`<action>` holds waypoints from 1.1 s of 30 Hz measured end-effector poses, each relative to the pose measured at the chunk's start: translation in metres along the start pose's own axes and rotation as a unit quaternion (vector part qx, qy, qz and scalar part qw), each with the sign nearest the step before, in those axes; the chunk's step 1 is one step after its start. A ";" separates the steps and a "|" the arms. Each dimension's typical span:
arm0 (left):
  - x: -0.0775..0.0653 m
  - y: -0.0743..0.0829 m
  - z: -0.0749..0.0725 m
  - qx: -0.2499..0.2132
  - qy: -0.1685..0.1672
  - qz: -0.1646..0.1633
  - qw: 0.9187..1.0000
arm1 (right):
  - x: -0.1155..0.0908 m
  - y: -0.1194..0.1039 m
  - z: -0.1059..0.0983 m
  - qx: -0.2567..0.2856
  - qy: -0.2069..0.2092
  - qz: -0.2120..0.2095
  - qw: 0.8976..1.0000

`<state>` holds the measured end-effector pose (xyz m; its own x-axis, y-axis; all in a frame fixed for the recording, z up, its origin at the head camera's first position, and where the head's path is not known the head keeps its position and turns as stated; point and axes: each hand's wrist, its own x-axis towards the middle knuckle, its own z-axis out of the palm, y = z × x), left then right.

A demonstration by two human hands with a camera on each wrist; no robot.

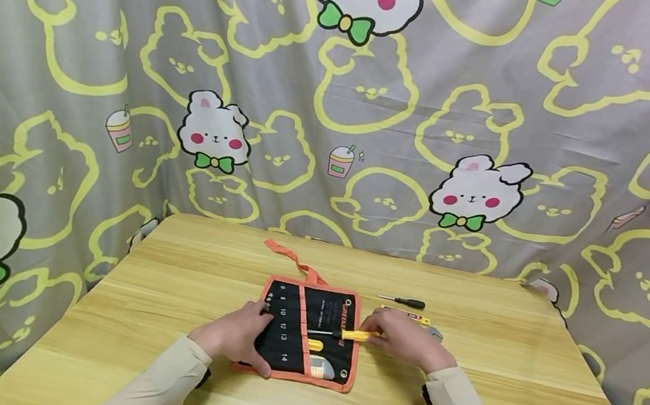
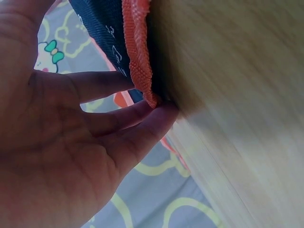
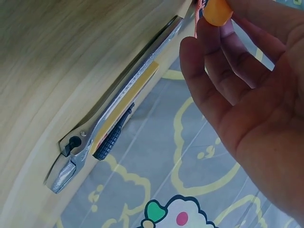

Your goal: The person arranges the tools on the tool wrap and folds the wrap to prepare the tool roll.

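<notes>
A black tool pouch (image 1: 279, 338) with orange trim and printed numbers lies unrolled on the table. My left hand (image 1: 235, 334) rests on its left side, thumb at the near edge. In the left wrist view, fairly straight fingers (image 2: 137, 137) touch the orange trim (image 2: 137, 47). My right hand (image 1: 400, 333) grips the yellow handle of a screwdriver (image 1: 356, 335) over the pouch's right half. Its shaft points left toward the pocket strip; whether the tip is inside cannot be told. The right wrist view shows only the handle's rounded end (image 3: 218, 12) at the fingers.
A black-handled screwdriver (image 1: 409, 303), a flat yellow tool (image 1: 409, 316) and a silver metal tool (image 3: 76, 147) lie right of the pouch, close together. A yellow handle (image 1: 315, 346) and a grey tool (image 1: 319, 368) sit in the pouch. An orange strap (image 1: 290, 254) trails behind it.
</notes>
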<state>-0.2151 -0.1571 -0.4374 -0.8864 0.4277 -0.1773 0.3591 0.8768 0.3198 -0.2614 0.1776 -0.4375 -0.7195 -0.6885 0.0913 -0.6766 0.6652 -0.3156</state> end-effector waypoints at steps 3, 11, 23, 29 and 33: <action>-0.001 0.000 0.000 -0.001 0.000 0.000 1.000 | 0.001 0.000 0.000 -0.005 0.000 -0.001 1.000; -0.001 0.000 0.000 -0.002 0.004 0.002 1.000 | 0.001 -0.001 0.000 -0.020 0.010 -0.021 1.000; -0.001 0.000 0.000 -0.001 0.002 0.004 1.000 | 0.005 -0.007 0.002 -0.025 0.009 -0.027 0.999; -0.001 0.000 0.000 -0.002 0.002 0.001 1.000 | 0.009 -0.009 0.004 -0.019 0.000 -0.023 1.000; -0.001 0.000 0.000 -0.003 0.000 0.000 1.000 | 0.012 -0.012 0.005 -0.014 -0.007 -0.027 1.000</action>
<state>-0.2145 -0.1574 -0.4375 -0.8860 0.4282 -0.1779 0.3577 0.8753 0.3254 -0.2612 0.1605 -0.4372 -0.6797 -0.7274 0.0944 -0.7187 0.6347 -0.2839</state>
